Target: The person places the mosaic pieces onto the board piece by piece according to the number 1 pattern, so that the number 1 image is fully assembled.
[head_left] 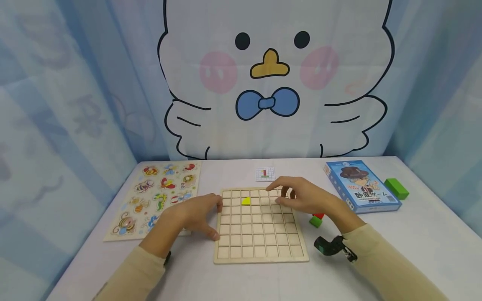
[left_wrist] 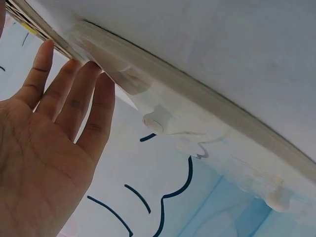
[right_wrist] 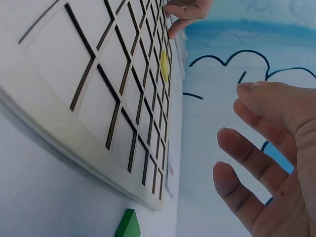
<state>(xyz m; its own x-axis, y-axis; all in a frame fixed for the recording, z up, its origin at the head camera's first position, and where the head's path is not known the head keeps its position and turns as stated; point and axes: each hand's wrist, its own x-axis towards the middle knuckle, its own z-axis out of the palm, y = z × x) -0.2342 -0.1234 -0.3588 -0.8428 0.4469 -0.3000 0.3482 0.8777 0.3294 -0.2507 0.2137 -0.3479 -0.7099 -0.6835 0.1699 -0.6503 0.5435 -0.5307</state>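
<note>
Head view: white table (head_left: 433, 234), duck curtain (head_left: 271, 75) behind (blue drapes); left hand (head_left: 196, 215), right hand (head_left: 301, 196) relaxed, empty, at grid board (head_left: 260, 246).

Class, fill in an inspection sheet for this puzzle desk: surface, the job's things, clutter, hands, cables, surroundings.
Surface: pale table, flat.
Job's things: wooden grid board; one yellow piece lies in a cell.
Clutter: animal puzzle board, blue game box, green block, small card, red and green pieces.
Hands: left hand touches the board's left edge, open; right hand hovers over the board, open.
Cables: nothing seen.
Surroundings: cartoon bird curtain.
</note>
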